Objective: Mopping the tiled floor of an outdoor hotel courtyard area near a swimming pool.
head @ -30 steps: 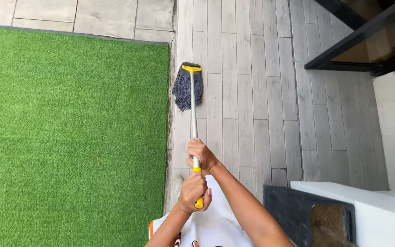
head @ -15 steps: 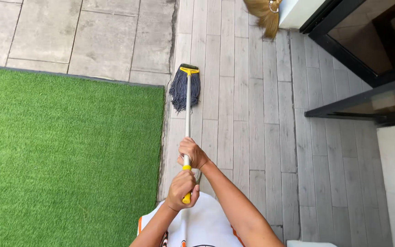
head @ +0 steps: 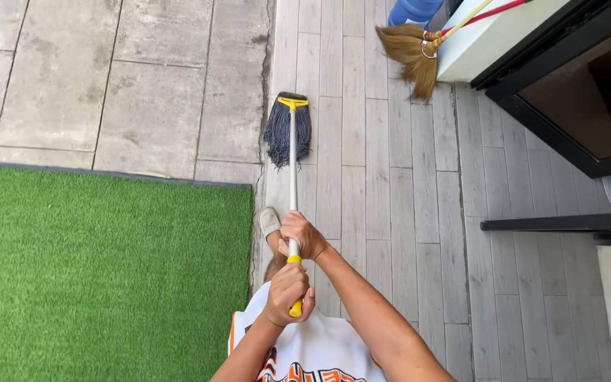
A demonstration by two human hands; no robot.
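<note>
Both hands are on the mop handle, stacked one above the other along it. The left hand sits nearest the body, fingers curled fully closed around the yellow grip at the top end of the pole, thumb wrapped over; the tip of that yellow end pokes out just below the fist. The right hand is just ahead of it, closed around the pale shaft right beside a yellow collar, knuckles up. That stacked hold looks like a lever grip: the near fist as pivot, the forward one steering and pressing.

From the right fist the shaft runs straight away from the person, almost in line with the floor planks. At its far end the mop head lies flat on the grey plank floor, dark blue-grey strands hanging back toward the person under a yellow clamp. It sits well apart from the hands, close against the seam where the planks meet the stone paving.

One shoe shows just left of the right hand. Green artificial turf fills the near left. Up top, a straw broom leans against a white ledge, well clear of the mop.
</note>
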